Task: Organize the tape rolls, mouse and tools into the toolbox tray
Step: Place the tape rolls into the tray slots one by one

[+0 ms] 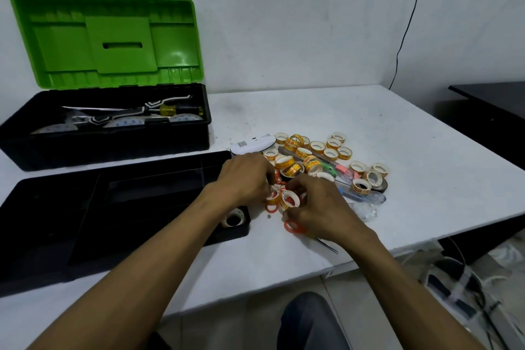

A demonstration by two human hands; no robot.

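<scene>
Head view: a person's two hands meet over a heap of tape rolls (312,153) on a white worktop (412,136), just right of the black toolbox tray (85,207). The right hand (321,207) has its grip pinched on a small roll (289,198). This roll is printed yellow and orange outside, white on its inner ring, and held on edge just off the tray's right end. The left hand (247,176) curls its fingers down over a second roll (273,198) beside it; whether that grip has closed on it cannot be told.

The heap spreads away to the right of the tray. Its rolls are small, with clear tape on yellow-and-orange printed rings, some flat and some on edge. A larger black roll (382,185) sits at the side of the heap farthest from the tray. A lone roll (233,219) lies in the tray's near right compartment.

A white mouse (252,145), a barcode label showing, rests just beyond the tray's far right corner. Orange-handled scissors (295,227) lie partly under the right hand, right of the tray.

Behind the tray stands the open toolbox (113,142), its green lid (113,40) raised. A yellow-handled screwdriver (173,110) lies inside.
</scene>
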